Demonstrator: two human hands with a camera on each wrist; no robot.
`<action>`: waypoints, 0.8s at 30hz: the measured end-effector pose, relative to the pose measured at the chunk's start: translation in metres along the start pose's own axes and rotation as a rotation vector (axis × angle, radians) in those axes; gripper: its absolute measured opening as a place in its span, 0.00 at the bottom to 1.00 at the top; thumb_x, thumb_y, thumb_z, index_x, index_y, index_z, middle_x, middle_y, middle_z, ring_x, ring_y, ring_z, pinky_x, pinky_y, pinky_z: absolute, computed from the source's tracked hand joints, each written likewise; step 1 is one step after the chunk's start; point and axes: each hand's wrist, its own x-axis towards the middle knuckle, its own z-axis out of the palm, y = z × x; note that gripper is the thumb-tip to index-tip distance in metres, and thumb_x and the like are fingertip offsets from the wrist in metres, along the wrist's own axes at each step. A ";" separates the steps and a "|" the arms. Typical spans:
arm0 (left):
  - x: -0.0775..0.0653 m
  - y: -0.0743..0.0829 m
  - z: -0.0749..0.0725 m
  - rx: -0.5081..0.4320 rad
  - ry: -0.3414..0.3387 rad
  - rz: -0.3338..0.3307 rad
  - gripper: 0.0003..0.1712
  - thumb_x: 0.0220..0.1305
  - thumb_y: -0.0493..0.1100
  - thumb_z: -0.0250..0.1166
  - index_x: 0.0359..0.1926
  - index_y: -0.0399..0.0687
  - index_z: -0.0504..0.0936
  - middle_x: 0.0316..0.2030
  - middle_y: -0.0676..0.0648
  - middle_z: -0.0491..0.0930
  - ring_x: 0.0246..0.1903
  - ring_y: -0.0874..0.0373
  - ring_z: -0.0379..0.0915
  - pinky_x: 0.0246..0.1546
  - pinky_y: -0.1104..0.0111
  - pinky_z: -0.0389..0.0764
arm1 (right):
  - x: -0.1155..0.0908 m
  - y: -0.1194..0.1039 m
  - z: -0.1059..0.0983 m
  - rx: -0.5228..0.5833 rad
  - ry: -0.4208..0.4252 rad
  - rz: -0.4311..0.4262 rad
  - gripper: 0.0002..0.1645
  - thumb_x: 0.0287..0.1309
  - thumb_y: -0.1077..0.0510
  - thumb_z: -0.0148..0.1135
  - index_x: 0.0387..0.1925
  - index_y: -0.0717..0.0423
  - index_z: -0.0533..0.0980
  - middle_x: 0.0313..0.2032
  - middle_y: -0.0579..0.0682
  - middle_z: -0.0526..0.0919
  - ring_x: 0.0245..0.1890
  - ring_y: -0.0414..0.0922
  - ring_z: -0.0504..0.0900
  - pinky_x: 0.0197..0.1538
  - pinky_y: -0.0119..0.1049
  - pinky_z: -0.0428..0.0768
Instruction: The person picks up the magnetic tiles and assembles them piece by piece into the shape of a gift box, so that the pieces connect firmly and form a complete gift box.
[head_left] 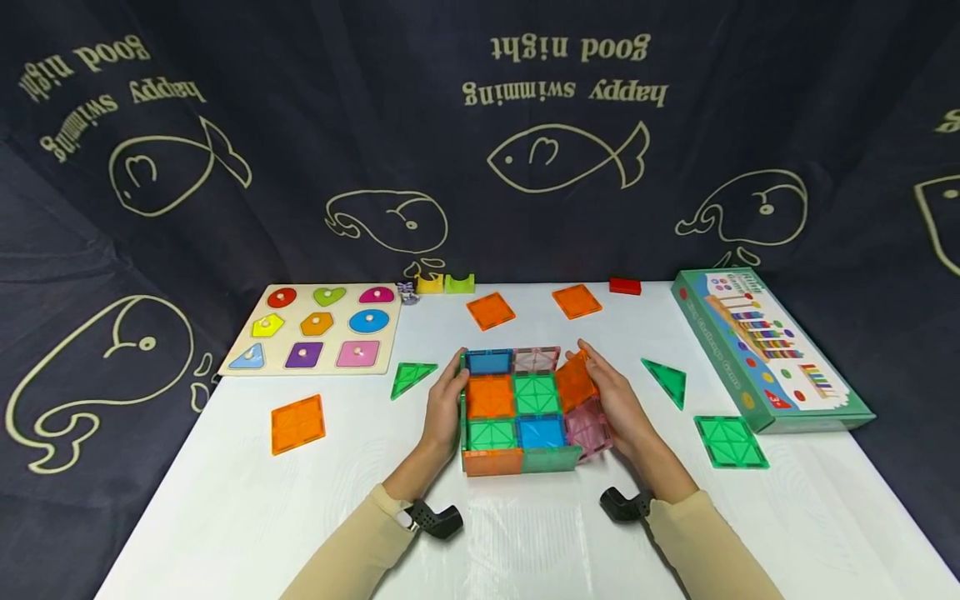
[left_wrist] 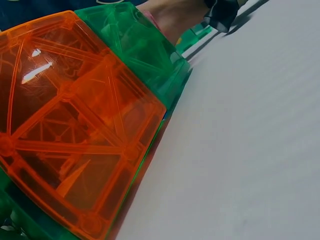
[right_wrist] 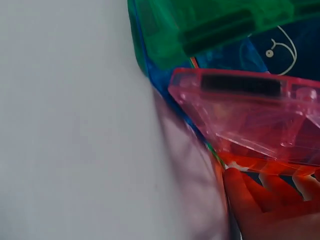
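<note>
A shallow open box of translucent magnetic tiles [head_left: 536, 393] sits mid-table, with orange, green and blue floor squares. Its back wall is a blue and a pink tile; the front wall is an orange tile [left_wrist: 65, 95] and a green one. My left hand [head_left: 444, 406] grips the green left wall, thumb at its top edge. On the right, my right hand [head_left: 618, 404] holds an orange tile [head_left: 576, 382] standing tilted, fingertips at its upper corner. A pink tile [right_wrist: 250, 112] stands beside it, leaning outward. The right wrist view shows fingers [right_wrist: 242, 192] against the orange tile.
Loose orange tiles [head_left: 297, 424] and green ones [head_left: 731, 442] lie around the box. A shape puzzle board [head_left: 255, 360] is at the back left, a green game box [head_left: 787, 350] at the right. Small blocks [head_left: 625, 287] line the back edge before a dark curtain.
</note>
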 end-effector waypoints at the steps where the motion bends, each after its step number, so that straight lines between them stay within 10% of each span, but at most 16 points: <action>1: 0.000 0.000 0.000 0.001 0.002 -0.001 0.27 0.76 0.42 0.45 0.72 0.41 0.58 0.71 0.43 0.57 0.70 0.51 0.49 0.68 0.55 0.49 | 0.000 0.000 0.001 -0.021 0.012 -0.001 0.30 0.74 0.42 0.39 0.74 0.38 0.55 0.71 0.48 0.59 0.71 0.46 0.52 0.70 0.51 0.46; 14: -0.002 0.000 -0.001 -0.003 0.009 -0.017 0.27 0.76 0.44 0.46 0.70 0.37 0.61 0.67 0.38 0.63 0.66 0.40 0.55 0.66 0.51 0.53 | 0.002 -0.003 0.023 -0.365 0.090 -0.046 0.35 0.70 0.36 0.42 0.72 0.45 0.60 0.68 0.51 0.64 0.69 0.51 0.56 0.68 0.57 0.51; 24: -0.003 0.002 0.003 0.064 0.027 -0.010 0.27 0.76 0.44 0.45 0.71 0.38 0.60 0.68 0.41 0.62 0.67 0.46 0.54 0.67 0.53 0.53 | 0.003 -0.005 0.019 -0.354 0.071 0.012 0.39 0.69 0.34 0.41 0.72 0.50 0.57 0.69 0.54 0.61 0.70 0.54 0.54 0.67 0.58 0.52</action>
